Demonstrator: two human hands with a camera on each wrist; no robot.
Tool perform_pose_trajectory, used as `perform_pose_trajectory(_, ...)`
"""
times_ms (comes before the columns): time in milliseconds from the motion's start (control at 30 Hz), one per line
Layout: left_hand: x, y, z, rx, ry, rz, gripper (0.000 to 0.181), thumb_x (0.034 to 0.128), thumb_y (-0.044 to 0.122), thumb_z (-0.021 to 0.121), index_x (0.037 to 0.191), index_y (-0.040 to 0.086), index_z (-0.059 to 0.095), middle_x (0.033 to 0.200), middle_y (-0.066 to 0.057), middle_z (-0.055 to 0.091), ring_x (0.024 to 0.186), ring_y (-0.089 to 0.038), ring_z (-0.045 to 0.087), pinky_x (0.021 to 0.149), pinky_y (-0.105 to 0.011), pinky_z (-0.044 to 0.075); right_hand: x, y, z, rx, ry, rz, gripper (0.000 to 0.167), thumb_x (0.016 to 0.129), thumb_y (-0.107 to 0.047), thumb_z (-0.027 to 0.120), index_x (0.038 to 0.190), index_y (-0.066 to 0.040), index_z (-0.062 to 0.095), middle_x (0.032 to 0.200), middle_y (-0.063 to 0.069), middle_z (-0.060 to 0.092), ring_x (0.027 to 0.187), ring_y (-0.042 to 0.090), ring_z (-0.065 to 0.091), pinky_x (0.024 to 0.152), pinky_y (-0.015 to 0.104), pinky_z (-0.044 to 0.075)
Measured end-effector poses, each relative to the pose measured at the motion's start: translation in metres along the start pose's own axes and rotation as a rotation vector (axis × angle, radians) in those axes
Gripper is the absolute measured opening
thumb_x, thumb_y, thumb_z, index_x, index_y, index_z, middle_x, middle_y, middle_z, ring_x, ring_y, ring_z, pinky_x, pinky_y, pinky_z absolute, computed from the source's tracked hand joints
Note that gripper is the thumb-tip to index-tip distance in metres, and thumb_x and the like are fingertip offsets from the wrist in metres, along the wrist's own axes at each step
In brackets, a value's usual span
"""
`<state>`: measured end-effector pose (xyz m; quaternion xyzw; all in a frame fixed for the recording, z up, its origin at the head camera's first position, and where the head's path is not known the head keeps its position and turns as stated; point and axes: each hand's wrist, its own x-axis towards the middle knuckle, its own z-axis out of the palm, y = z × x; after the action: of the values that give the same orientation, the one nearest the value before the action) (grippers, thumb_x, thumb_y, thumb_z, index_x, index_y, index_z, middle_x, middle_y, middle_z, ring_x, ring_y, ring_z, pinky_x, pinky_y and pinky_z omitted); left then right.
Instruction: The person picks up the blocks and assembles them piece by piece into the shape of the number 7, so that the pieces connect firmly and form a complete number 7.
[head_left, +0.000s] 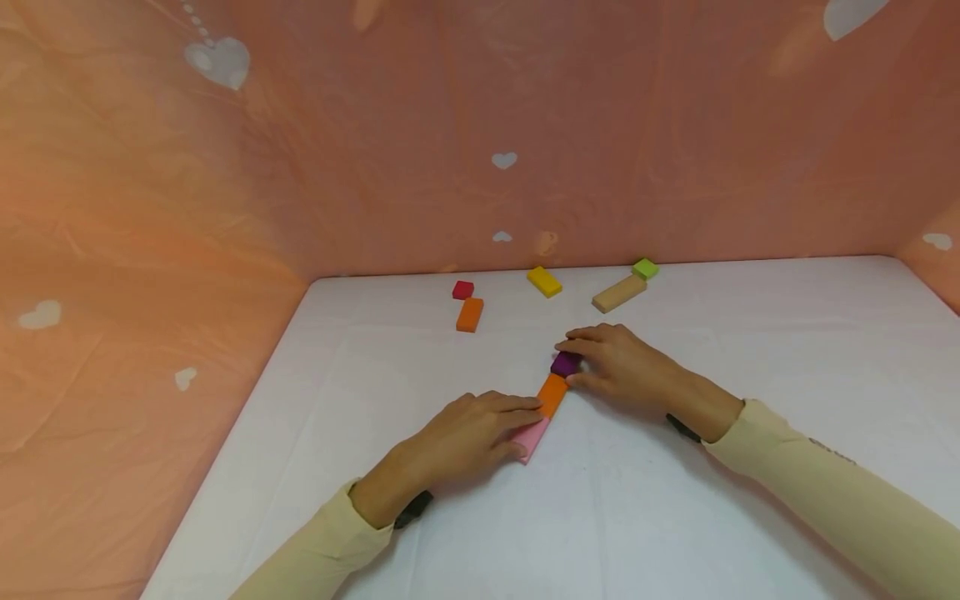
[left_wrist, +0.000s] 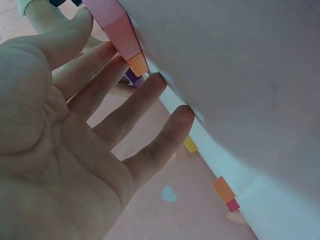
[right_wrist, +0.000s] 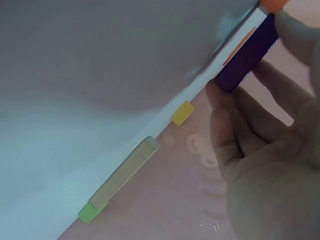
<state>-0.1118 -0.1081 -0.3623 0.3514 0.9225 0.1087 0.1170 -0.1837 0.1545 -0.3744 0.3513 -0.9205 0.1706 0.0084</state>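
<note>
Three blocks lie end to end in a slanting row: a pink block nearest the person, an orange block in the middle and a purple block at the far end. My left hand rests its fairly straight fingers on the pink block and the edge of the orange one. My right hand grips the purple block between thumb and fingers. The right wrist view shows that purple block held at both ends. In the left wrist view, the pink block touches the fingers.
Farther back on the white table lie a red block, a second orange block and a yellow block. A plain wooden block touches a green block at back right. Pink-orange cloth hangs behind.
</note>
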Motion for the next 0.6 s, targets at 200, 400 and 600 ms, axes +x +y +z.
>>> perform_pose_trajectory(200, 0.0015, -0.0011, 0.0016, 0.001, 0.0, 0.004, 0.053, 0.0955, 0.043, 0.063, 0.145, 0.026, 0.053, 0.151, 0.011, 0.05, 0.138, -0.015, 0.05, 0.105, -0.043, 0.047, -0.0005, 0.0011, 0.0009, 0.022, -0.046, 0.013, 0.051, 0.09, -0.03, 0.073, 0.134, -0.006, 0.063, 0.137, 0.017, 0.061, 0.126, 0.036, 0.058, 0.105, 0.051, 0.048)
perform_pose_trajectory(400, 0.0035, -0.0006, 0.0017, -0.003, -0.005, 0.008, 0.055, 0.0944, 0.044, 0.064, 0.145, 0.026, 0.053, 0.151, 0.01, 0.05, 0.137, -0.016, 0.05, 0.104, -0.043, 0.048, -0.0035, 0.0025, 0.0024, -0.008, -0.057, 0.005, 0.046, 0.092, -0.017, 0.071, 0.134, -0.005, 0.062, 0.137, 0.017, 0.062, 0.124, 0.036, 0.059, 0.104, 0.051, 0.049)
perform_pose_trajectory(600, 0.0055, 0.0011, -0.0024, 0.013, -0.008, 0.023, 0.054, 0.0926, 0.044, 0.067, 0.142, 0.024, 0.057, 0.148, 0.009, 0.054, 0.135, -0.016, 0.053, 0.103, -0.042, 0.049, -0.0045, -0.0015, 0.0024, -0.052, -0.026, 0.005, 0.039, 0.092, -0.015, 0.071, 0.13, -0.01, 0.066, 0.135, 0.012, 0.063, 0.123, 0.032, 0.059, 0.105, 0.051, 0.047)
